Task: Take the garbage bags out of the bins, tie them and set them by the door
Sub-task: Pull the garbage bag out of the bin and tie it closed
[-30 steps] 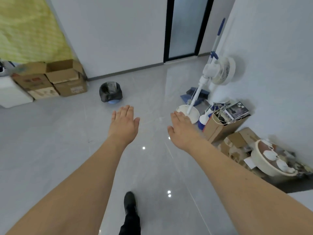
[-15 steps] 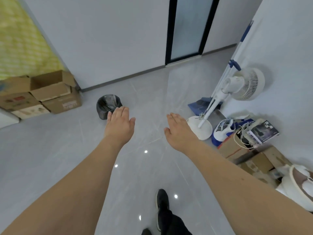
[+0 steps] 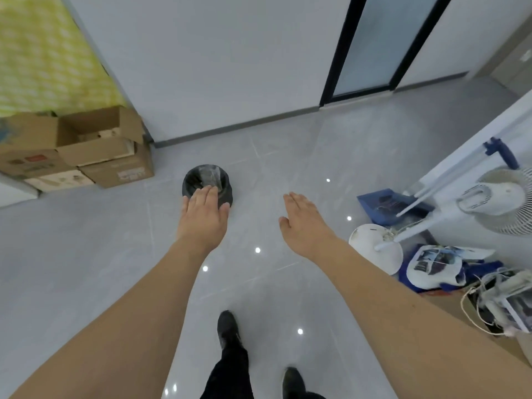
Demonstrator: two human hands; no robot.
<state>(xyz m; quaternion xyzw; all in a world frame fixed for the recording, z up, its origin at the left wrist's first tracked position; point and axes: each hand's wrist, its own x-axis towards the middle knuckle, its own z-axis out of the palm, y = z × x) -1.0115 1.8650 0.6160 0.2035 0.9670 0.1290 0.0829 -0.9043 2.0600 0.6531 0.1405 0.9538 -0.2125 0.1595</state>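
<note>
Standing bin [image 3: 191,184], black bag [image 3: 201,180] inside

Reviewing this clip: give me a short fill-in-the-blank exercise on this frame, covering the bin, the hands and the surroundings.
1. The bin on the floor is lined with a ____ garbage bag.
2. Both the left hand and the right hand are ____, holding nothing.
3. The cardboard boxes are stacked to the ____ of the bin.
4. The white fan stands at the ____ side of the view.

Missing words: black; open; left; right
</note>
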